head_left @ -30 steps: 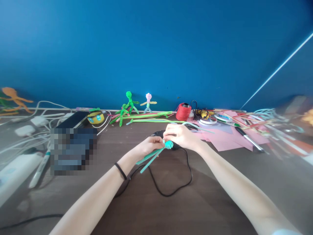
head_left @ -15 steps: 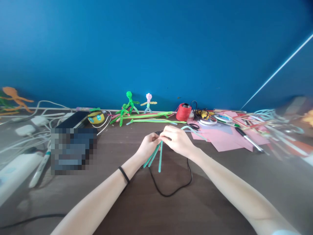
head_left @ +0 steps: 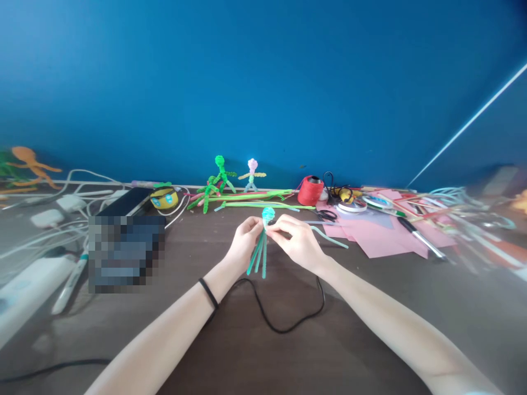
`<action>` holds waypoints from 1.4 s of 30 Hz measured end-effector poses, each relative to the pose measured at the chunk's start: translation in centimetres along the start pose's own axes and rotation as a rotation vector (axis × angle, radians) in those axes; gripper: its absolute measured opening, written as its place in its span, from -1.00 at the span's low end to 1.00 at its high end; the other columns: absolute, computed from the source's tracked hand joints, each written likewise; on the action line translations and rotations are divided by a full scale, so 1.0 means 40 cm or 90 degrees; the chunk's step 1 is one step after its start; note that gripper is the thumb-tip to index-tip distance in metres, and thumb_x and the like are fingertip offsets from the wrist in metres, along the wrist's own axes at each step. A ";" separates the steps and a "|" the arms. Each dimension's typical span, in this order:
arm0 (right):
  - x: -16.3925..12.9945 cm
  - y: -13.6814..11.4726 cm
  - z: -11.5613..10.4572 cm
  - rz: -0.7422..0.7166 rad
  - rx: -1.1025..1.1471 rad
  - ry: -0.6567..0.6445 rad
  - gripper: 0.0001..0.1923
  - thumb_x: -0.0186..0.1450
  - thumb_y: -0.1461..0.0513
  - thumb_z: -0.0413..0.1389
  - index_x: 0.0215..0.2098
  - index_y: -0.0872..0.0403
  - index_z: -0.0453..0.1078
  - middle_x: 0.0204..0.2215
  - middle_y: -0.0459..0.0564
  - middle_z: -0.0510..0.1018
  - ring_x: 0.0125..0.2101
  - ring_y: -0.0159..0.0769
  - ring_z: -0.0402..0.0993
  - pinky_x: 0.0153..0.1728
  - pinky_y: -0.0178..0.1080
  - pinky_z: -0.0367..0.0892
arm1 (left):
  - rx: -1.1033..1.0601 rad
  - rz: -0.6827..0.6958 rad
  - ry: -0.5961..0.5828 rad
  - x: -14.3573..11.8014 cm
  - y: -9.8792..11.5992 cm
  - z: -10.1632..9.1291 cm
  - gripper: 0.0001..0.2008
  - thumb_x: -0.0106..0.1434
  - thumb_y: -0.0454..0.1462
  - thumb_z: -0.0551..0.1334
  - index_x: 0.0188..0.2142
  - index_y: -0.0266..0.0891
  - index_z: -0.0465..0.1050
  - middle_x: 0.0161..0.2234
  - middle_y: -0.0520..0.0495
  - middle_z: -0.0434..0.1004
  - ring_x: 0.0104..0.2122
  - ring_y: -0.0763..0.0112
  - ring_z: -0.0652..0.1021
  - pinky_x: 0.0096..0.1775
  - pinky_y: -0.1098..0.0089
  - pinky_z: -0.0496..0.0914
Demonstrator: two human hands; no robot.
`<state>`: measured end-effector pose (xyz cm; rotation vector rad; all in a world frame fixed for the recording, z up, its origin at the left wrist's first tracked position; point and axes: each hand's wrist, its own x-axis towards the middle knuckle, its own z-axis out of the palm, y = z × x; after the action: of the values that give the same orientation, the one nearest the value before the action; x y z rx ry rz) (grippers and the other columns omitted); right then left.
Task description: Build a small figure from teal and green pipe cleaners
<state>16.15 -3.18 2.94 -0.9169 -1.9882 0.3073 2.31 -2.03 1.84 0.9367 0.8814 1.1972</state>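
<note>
Both hands hold a teal pipe-cleaner figure (head_left: 263,236) upright above the brown table (head_left: 255,351). Its coiled round head sticks up above my fingers and several straight strands hang down below them. My left hand (head_left: 242,244) pinches it from the left just under the head. From the right, my right hand (head_left: 298,241) grips the same spot, and a pale teal pipe cleaner (head_left: 329,237) trails out to the right from under that hand.
A black cable (head_left: 288,321) loops under my wrists. By the blue wall stand a green pipe-cleaner figure (head_left: 219,174) and a pink-headed one (head_left: 252,174), a red thread spool (head_left: 309,190), scissors (head_left: 327,215), tape rolls, pink paper (head_left: 381,237). Chargers and white cables lie left.
The teal figure has turned from lying slanted to standing upright, its coiled head now on top. Both hands have shifted slightly and stay gripping it.
</note>
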 end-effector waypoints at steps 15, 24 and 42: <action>0.019 0.013 -0.021 0.309 0.290 -0.081 -0.74 0.13 0.09 0.14 -0.44 0.15 0.37 -0.62 -0.11 0.40 -0.72 -0.51 0.27 -0.72 -0.41 0.15 | -0.076 -0.009 -0.090 0.015 0.030 -0.014 -0.83 0.00 -0.28 0.26 -0.52 -0.27 0.25 -0.61 0.10 0.29 -0.65 0.63 0.29 -0.57 0.55 0.19; 0.022 0.035 -0.028 0.310 0.369 -0.126 -0.75 0.12 0.10 0.16 -0.41 0.15 0.40 -0.61 -0.11 0.44 -0.74 -0.53 0.27 -0.71 -0.41 0.14 | -0.080 -0.035 -0.116 0.021 0.030 -0.021 -0.80 -0.02 -0.25 0.30 -0.55 -0.30 0.29 -0.61 0.08 0.29 -0.64 0.63 0.29 -0.55 0.55 0.22; 0.029 0.087 -0.036 0.363 0.378 -0.129 -0.71 0.03 0.08 0.21 -0.48 0.17 0.39 -0.75 -0.21 0.23 -0.74 -0.57 0.05 -0.71 -0.40 -0.06 | -0.054 -0.026 -0.229 0.027 0.034 -0.038 -0.84 0.05 -0.27 0.25 -0.51 -0.28 0.27 -0.61 0.09 0.28 -0.68 0.63 0.26 -0.56 0.51 0.19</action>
<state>18.61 -0.15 2.63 -1.0574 -1.6128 1.2767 0.57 -0.63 2.48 1.0206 0.5554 0.9824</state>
